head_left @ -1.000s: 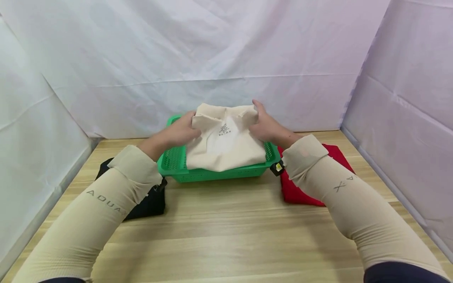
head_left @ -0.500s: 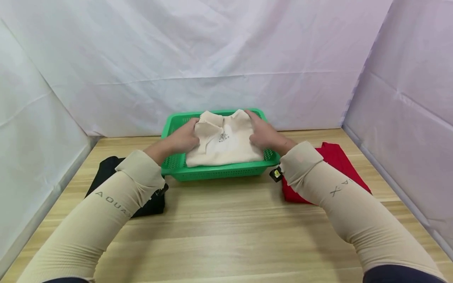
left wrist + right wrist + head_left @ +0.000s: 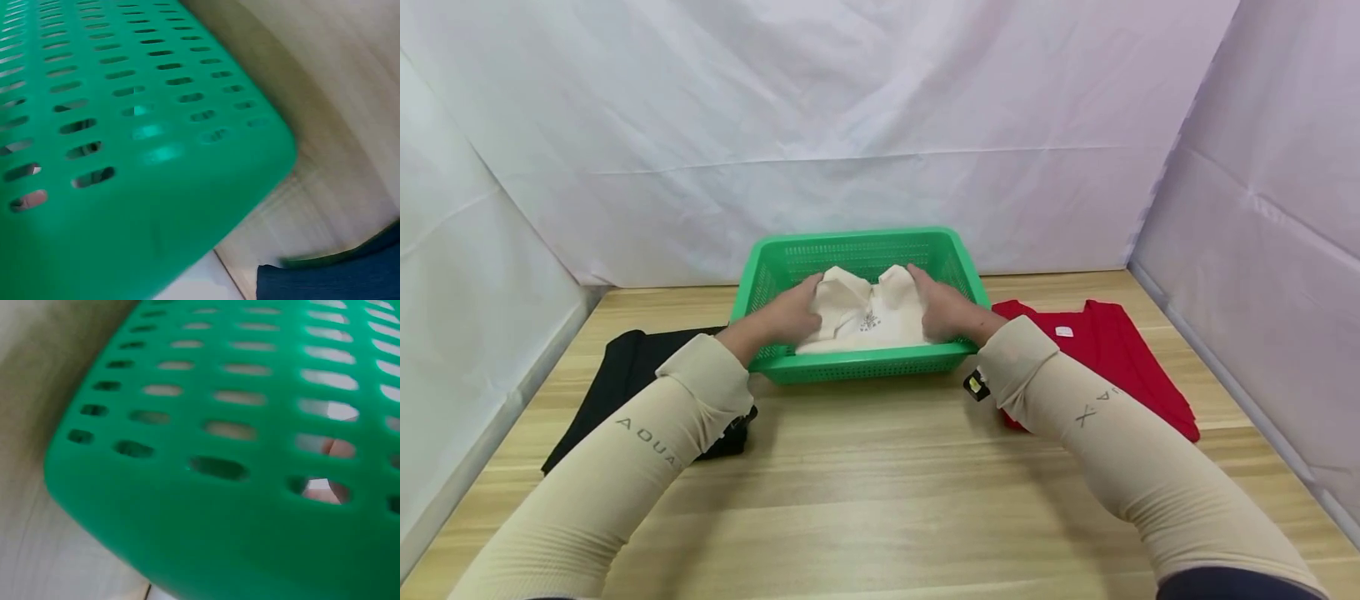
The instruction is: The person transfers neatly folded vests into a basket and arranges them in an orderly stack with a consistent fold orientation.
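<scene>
A cream folded collared shirt [image 3: 880, 321] with a small dark print lies inside the green plastic basket [image 3: 865, 367], its collar toward the back. At its left side my left hand [image 3: 790, 312] grips the fabric, thumb on top and the other fingers tucked out of sight. My right hand [image 3: 949, 310] holds the opposite side the same way. Both wrists pass over the basket's side rims. In the left wrist view the slotted basket wall [image 3: 156, 206] fills most of the picture; the right wrist view shows another basket wall [image 3: 187, 531], with bits of fingers behind its slots.
A folded black garment [image 3: 632, 367] lies on the wooden table [image 3: 865, 492] left of the basket, partly under my left sleeve. On the right is a folded red garment [image 3: 1097, 350] with a white label. White cloth walls [image 3: 865, 125] stand behind and at both sides.
Both hands have lowered the cream shirt from above the basket's rim down into it. More of the basket's back wall and of the black and red garments now shows.
</scene>
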`<state>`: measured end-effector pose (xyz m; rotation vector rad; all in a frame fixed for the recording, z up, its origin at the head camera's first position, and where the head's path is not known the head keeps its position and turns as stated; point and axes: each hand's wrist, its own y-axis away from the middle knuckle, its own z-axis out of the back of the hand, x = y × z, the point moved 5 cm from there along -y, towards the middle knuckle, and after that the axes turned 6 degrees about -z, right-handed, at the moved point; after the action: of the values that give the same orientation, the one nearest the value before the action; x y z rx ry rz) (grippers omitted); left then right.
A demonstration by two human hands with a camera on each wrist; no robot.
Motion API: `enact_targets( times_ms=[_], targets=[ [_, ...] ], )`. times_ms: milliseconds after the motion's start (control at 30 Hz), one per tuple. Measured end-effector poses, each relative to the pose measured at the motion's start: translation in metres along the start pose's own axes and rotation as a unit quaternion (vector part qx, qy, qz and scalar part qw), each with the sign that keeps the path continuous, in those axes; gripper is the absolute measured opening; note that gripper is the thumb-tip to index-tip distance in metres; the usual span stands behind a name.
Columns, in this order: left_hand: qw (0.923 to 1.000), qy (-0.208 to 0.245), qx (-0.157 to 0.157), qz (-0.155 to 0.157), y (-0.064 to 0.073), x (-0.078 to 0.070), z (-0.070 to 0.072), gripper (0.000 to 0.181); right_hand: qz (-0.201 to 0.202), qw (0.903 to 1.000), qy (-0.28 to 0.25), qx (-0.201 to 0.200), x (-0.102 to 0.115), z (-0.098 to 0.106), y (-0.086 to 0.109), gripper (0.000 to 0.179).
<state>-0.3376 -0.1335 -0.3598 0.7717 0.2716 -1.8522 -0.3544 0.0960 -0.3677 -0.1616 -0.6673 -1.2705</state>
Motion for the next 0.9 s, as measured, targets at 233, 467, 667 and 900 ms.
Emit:
enact_targets(
  times_ms=[233,467,667,900],
  targets=[
    [0.9995,-0.031,0.005,-0.009,0.005,0.008,-0.009,0.075,0.008,0.9998,0.018,0.010,0.002,-0.009,0.006,0.098],
    [0.9989,-0.042,0.011,0.018,0.001,0.015,-0.013,0.086,0.003,0.9989,0.037,0.029,0.004,-0.010,0.007,0.099],
    [0.9957,-0.061,0.024,0.065,-0.004,0.022,-0.013,0.103,0.014,0.9954,0.075,0.057,0.006,-0.011,0.003,0.094],
    [0.9840,-0.165,-0.045,0.047,0.003,0.008,-0.004,0.098,-0.025,0.9922,0.079,0.093,0.000,-0.015,0.003,0.099]
  ],
)
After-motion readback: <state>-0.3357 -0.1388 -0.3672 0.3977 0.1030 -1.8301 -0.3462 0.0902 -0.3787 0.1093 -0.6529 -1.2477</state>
